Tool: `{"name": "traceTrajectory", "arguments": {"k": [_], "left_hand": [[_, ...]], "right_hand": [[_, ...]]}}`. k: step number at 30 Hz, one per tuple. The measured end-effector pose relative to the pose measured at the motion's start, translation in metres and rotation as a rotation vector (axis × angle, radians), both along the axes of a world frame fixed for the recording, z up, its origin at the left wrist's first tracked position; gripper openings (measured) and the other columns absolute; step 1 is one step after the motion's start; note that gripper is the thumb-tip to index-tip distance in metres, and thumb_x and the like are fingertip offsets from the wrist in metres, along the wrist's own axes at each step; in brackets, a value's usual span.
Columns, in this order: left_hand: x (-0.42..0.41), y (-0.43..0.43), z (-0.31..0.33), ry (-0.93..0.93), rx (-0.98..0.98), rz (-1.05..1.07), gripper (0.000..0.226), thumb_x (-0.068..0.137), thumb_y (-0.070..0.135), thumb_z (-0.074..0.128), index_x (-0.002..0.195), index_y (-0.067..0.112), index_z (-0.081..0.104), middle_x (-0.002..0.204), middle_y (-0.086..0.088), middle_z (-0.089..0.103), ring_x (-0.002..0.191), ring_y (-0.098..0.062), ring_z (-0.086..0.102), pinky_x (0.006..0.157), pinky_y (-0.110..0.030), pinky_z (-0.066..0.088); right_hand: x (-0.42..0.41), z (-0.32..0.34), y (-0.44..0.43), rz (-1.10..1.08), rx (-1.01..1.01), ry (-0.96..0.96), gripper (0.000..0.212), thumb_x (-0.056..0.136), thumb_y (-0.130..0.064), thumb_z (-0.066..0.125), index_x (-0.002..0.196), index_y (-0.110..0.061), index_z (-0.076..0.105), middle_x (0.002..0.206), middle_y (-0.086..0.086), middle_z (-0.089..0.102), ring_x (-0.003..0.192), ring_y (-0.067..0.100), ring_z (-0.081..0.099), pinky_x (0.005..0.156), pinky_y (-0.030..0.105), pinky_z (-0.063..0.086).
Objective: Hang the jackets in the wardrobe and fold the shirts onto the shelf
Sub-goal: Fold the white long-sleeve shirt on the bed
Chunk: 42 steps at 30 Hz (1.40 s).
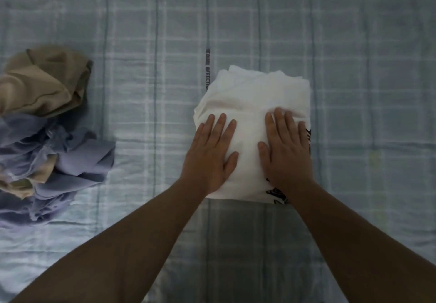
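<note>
Head view, steeply downward, close above bedspread (pixel 354 43)

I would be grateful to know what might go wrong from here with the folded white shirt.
The white shirt looks bulky, with uneven far layers; once the left hand and right hand, now pressing it flat, lift off, the folds may spring open. Lifting it off the bed without support underneath could undo it.

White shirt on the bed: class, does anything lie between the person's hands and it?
Nothing visible does. The left hand and right hand both press flat on the folded white shirt, fingers straight. The crumpled clothes pile lies apart, leftward on the bedsheet.
</note>
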<state>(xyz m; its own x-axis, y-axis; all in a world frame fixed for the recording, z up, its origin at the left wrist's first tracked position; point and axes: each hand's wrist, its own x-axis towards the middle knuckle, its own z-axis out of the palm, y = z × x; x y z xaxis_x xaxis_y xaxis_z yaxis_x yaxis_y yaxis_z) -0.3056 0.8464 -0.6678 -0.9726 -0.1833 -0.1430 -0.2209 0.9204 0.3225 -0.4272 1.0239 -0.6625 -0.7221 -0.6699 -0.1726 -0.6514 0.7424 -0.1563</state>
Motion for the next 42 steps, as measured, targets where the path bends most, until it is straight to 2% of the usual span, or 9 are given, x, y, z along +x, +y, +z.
{"name": "traceTrajectory", "arguments": {"k": [4,9,12,15,17,25,30,37,42], "left_hand": [[0.000,0.006,0.011,-0.046,-0.028,0.008,0.069,0.100,0.048,0.036,0.158,0.014,0.018,0.165,-0.012,0.013,0.153,-0.031,0.003,0.123,-0.049,0.012],[-0.021,0.000,0.042,0.000,-0.051,0.073,0.065,0.102,0.043,0.029,0.158,0.014,0.014,0.165,-0.012,0.013,0.153,-0.030,0.002,0.124,-0.049,0.008],[-0.050,-0.004,0.044,-0.001,-0.040,0.085,0.061,0.102,0.041,0.023,0.158,0.016,0.017,0.164,-0.013,0.017,0.153,-0.031,0.008,0.123,-0.051,0.010],[-0.075,-0.014,0.025,-0.122,-0.056,0.071,0.064,0.099,0.050,0.014,0.158,0.025,0.017,0.165,-0.010,0.014,0.152,-0.031,0.008,0.123,-0.050,0.008],[-0.083,-0.024,0.012,-0.167,-0.051,0.081,0.065,0.098,0.055,0.009,0.158,0.031,0.015,0.166,-0.006,0.010,0.153,-0.028,0.005,0.123,-0.048,0.007],[-0.066,-0.023,0.020,-0.014,-0.029,0.064,0.060,0.103,0.045,0.020,0.157,0.019,0.022,0.164,-0.014,0.014,0.152,-0.033,0.006,0.122,-0.052,0.010],[0.000,0.005,0.047,0.145,0.001,-0.164,0.059,0.103,0.038,0.037,0.153,0.007,0.033,0.163,-0.015,0.020,0.152,-0.032,0.009,0.122,-0.052,0.013],[0.053,0.017,0.017,-0.028,-0.131,-0.312,0.085,0.093,0.063,0.048,0.156,0.011,0.024,0.163,-0.013,0.019,0.152,-0.033,0.012,0.121,-0.054,0.017],[0.053,0.007,0.013,-0.100,-0.188,-0.391,0.095,0.090,0.065,0.049,0.158,0.010,0.012,0.165,-0.014,0.006,0.153,-0.034,0.003,0.121,-0.054,0.013]], "right_hand": [[-0.004,0.006,0.002,0.001,-0.064,-0.068,0.067,0.099,-0.042,0.031,0.158,-0.014,0.018,0.165,0.009,0.014,0.153,0.025,0.007,0.123,0.050,0.008],[-0.021,0.044,-0.003,-0.138,-0.393,-0.144,0.056,0.098,-0.033,0.034,0.150,-0.012,0.038,0.159,0.006,0.032,0.151,0.021,0.017,0.124,0.040,0.015],[-0.047,0.048,-0.018,-0.038,-0.264,-0.070,0.056,0.101,-0.034,0.028,0.154,-0.015,0.029,0.162,0.007,0.025,0.152,0.023,0.012,0.124,0.044,0.011],[-0.071,0.026,-0.028,0.042,-0.004,-0.093,0.063,0.100,-0.046,0.016,0.158,-0.020,0.018,0.165,0.006,0.017,0.153,0.025,0.009,0.124,0.047,0.006],[-0.079,0.010,-0.027,0.065,0.064,-0.081,0.066,0.099,-0.050,0.013,0.158,-0.021,0.016,0.166,0.006,0.014,0.153,0.025,0.008,0.124,0.048,0.005],[-0.067,0.020,-0.015,0.052,-0.112,-0.043,0.060,0.102,-0.038,0.024,0.157,-0.015,0.021,0.164,0.011,0.019,0.152,0.027,0.011,0.124,0.049,0.007],[-0.009,0.049,0.035,0.247,-0.270,-0.052,0.056,0.101,-0.024,0.040,0.152,-0.004,0.032,0.162,0.015,0.024,0.152,0.030,0.016,0.122,0.053,0.016],[0.040,0.024,0.095,0.346,-0.058,-0.099,0.078,0.095,-0.041,0.054,0.152,0.003,0.025,0.163,0.020,0.016,0.152,0.033,0.013,0.117,0.056,0.026],[0.032,0.012,0.099,0.417,0.086,-0.057,0.090,0.091,-0.052,0.058,0.154,0.001,0.022,0.163,0.019,0.015,0.152,0.034,0.013,0.120,0.052,0.022]]}}
